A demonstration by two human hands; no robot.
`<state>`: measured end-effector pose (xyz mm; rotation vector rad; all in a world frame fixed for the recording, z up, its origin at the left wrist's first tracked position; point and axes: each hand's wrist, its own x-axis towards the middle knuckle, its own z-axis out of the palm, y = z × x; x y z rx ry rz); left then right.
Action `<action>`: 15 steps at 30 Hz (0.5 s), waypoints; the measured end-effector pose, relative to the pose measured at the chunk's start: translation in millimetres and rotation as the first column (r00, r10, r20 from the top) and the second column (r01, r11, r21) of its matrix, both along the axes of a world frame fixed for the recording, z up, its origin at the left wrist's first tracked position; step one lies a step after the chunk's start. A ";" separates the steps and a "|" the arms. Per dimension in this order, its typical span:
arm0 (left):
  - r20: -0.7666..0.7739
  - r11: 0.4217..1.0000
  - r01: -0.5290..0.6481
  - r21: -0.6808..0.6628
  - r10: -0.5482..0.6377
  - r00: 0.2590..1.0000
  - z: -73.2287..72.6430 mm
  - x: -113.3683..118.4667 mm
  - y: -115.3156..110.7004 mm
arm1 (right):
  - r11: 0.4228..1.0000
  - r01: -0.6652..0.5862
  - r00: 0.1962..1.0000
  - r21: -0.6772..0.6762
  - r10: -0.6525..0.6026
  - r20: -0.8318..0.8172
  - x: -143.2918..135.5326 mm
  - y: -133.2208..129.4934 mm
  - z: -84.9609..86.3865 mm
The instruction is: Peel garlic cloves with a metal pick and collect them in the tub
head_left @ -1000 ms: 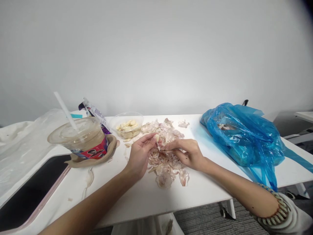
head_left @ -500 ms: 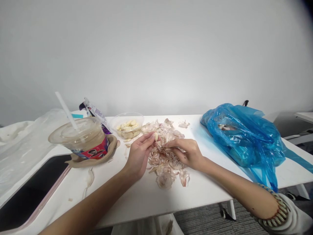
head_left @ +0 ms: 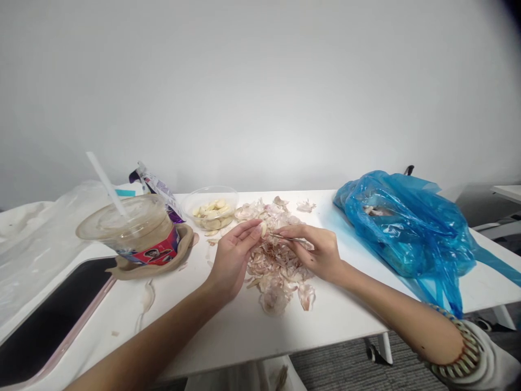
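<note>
A pale garlic clove (head_left: 263,228) pinched above a heap of papery skins (head_left: 277,271).
The smooth, rounded clove sits between the thumb and fingertips of the left hand (head_left: 236,255), which are closed on it; the right hand (head_left: 319,252), thumb and forefinger nearly together, grips a thin, metallic-looking tool (head_left: 287,238) pointing at the clove; crinkled, translucent skins spread beneath on the smooth white table (head_left: 325,315); just beyond to the left, a clear round plastic bowl (head_left: 211,209) holds glossy cloves; farther right slumps a shiny, creased blue bag (head_left: 407,228).
</note>
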<state>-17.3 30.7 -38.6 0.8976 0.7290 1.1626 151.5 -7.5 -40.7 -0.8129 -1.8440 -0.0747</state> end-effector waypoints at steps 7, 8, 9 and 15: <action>-0.007 0.999 0.050 0.000 -0.050 0.999 0.9 -0.7 -1.4 | 0.999 0.016 0.995 0.050 -0.011 -0.096 -0.9 -1.2 1.6; -0.006 0.998 0.056 0.002 -0.056 0.998 0.7 -0.6 -1.7 | 0.998 0.018 0.995 0.054 -0.012 -0.100 -1.1 -1.4 2.0; -0.006 0.998 0.060 0.003 -0.060 0.998 0.5 -0.6 -1.9 | 0.998 0.018 0.995 0.055 -0.012 -0.100 -1.4 -1.6 2.4; -0.014 0.998 0.070 0.006 -0.070 0.997 -1.9 -1.8 -1.0 | 0.999 -0.006 0.998 0.054 0.010 -0.067 -2.5 -2.1 3.9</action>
